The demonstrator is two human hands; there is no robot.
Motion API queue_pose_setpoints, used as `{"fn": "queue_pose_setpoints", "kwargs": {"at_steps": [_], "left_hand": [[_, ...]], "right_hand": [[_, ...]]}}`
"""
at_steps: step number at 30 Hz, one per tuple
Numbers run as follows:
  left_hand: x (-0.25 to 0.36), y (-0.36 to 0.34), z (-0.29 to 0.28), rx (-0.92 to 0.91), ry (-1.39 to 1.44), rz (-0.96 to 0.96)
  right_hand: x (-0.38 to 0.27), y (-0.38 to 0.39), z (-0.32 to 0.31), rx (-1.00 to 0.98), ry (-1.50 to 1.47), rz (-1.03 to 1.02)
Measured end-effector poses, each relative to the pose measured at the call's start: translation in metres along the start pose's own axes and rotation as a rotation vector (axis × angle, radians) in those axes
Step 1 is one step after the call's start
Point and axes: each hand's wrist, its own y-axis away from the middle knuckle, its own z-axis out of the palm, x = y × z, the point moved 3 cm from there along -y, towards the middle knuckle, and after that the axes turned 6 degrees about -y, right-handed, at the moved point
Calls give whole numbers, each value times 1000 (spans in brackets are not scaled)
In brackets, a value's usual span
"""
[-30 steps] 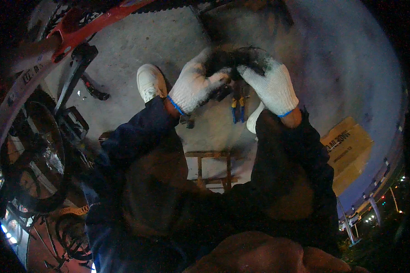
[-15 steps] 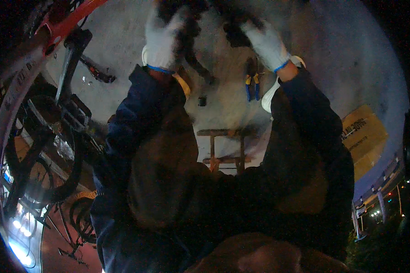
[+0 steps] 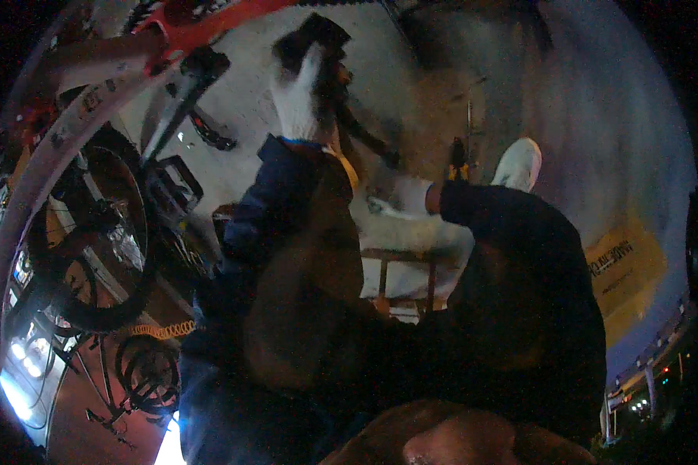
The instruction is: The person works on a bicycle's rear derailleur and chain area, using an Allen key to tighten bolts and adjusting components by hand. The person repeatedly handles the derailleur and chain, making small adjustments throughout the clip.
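My left hand (image 3: 298, 101), in a white glove, is raised at the upper middle and closed round a dark, blocky object (image 3: 318, 39) whose kind is too dim to tell. My right hand (image 3: 405, 200), also gloved, reaches low over the floor between my knees. Motion smears its fingers, and whether they hold anything does not show. Beyond this hand a long dark piece (image 3: 368, 139) lies on the floor. Pliers (image 3: 459, 161) with partly yellow handles lie to its right, close to my white right shoe (image 3: 520, 164).
A red bicycle frame (image 3: 186, 35) and a dark wheel (image 3: 93, 310) fill the left side. A low wooden stool (image 3: 399, 254) stands between my legs. Flattened cardboard (image 3: 628, 271) lies at the right. An orange coiled hose (image 3: 167, 331) hangs at the left.
My right hand has come away from the dark thing at the top and dropped down toward the floor near me. My left hand still holds its dark object. The whole view has shifted slightly.
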Motion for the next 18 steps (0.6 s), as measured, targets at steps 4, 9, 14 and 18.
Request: {"fn": "queue_pose_setpoints", "kwargs": {"at_steps": [4, 9, 14, 18], "left_hand": [[0, 5, 6, -9, 160, -51], [7, 11, 3, -22, 32, -46], [12, 14, 4, -93, 32, -61], [10, 17, 6, -27, 20, -84]], "right_hand": [[6, 3, 8, 27, -39, -368], [-53, 30, -45, -221, 77, 84], [-101, 33, -68, -238, 283, 204], [-98, 31, -64, -225, 394, 229]]}}
